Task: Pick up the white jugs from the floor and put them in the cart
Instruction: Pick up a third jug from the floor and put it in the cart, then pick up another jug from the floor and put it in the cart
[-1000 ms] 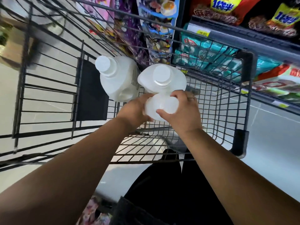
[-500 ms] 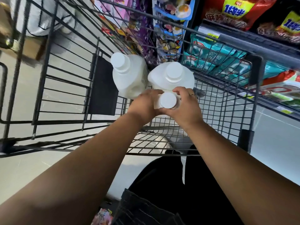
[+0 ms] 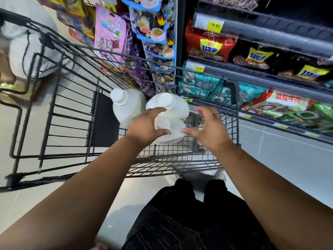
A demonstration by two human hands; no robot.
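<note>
Three white jugs stand in the black wire cart (image 3: 72, 112). One jug (image 3: 126, 107) is at the back left and a second jug (image 3: 171, 105) stands beside it. The nearest jug (image 3: 171, 132) rests on the cart floor in front of them, between my hands. My left hand (image 3: 146, 127) has thumb and fingers spread loosely around this jug's cap. My right hand (image 3: 207, 127) is open to the jug's right, with only the thumb tip near its edge.
Store shelves (image 3: 261, 73) with snack bags and yellow price tags run close along the cart's right side. Hanging packets (image 3: 110, 35) fill the rack ahead. A pale floor (image 3: 288, 163) lies around the cart. My dark-trousered legs (image 3: 189, 213) are below.
Both hands lowered the nearest jug onto the cart floor beside the other two. My right hand has come off it and moved right; my left hand's grip has loosened. The view tilted up.
</note>
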